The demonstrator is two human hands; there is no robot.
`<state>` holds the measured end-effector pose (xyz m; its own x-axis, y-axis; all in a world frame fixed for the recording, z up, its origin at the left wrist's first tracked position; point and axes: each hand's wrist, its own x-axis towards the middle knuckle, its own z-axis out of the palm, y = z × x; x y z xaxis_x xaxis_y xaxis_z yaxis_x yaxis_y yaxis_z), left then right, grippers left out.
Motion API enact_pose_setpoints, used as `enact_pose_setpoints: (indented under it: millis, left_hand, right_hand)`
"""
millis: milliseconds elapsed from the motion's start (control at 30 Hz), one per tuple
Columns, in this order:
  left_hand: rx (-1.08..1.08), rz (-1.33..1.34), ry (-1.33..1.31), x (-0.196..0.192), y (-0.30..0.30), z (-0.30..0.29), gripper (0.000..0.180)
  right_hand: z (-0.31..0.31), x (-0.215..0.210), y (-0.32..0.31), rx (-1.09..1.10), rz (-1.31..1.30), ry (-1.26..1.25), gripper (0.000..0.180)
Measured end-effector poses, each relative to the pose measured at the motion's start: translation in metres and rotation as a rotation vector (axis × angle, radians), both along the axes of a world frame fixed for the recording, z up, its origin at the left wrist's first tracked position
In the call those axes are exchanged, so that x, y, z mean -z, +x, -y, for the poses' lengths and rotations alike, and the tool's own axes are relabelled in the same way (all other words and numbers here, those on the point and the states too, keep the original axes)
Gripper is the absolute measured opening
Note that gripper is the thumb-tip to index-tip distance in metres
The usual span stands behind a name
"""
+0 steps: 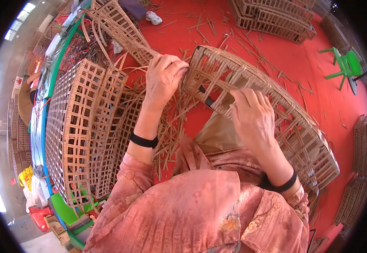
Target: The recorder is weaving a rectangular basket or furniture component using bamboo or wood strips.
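A long, open-weave cane basket [255,71] lies tilted across my lap, its thick wrapped rim running from upper left to lower right. At its upper left corner, my left hand [165,80] is closed in a pinch; whatever lies between the fingertips is too small to make out. My right hand [254,118] reaches over the basket's open lattice. Its fingers are bent down and closed on a flat cane strip [222,84] of the weave, and its palm partly hides the lattice below. Both wrists wear black bands.
Finished-looking lattice baskets [80,126] stand close on my left, beside a green-and-blue-edged table [45,122]. Cane offcuts [177,126] litter the red floor. More stacked baskets [272,21] lie ahead, and a green stool [345,63] stands far right. Another person [25,101] is at far left.
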<state>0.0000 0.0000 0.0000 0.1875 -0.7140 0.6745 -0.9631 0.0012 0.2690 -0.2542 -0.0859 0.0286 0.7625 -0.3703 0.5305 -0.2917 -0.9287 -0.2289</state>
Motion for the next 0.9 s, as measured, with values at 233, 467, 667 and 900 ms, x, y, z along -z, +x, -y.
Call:
enact_pose_setpoints:
  millis: [233, 467, 667, 900]
  left_hand:
    - [-0.001, 0.015, -0.066, 0.006, -0.003, -0.002, 0.022]
    - [0.046, -0.005, 0.014, 0.002, 0.002, -0.001, 0.02]
    - [0.063, -0.045, 0.0, 0.004, 0.001, -0.001, 0.023]
    - [0.068, -0.076, 0.06, -0.003, 0.003, 0.0, 0.025]
  right_hand:
    - [0.002, -0.002, 0.022, 0.105, -0.065, -0.085, 0.016]
    - [0.007, 0.006, 0.026, 0.084, -0.053, -0.112, 0.012]
    - [0.005, 0.01, 0.026, 0.072, -0.005, -0.134, 0.015]
    - [0.004, 0.006, 0.029, 0.049, -0.056, -0.076, 0.015]
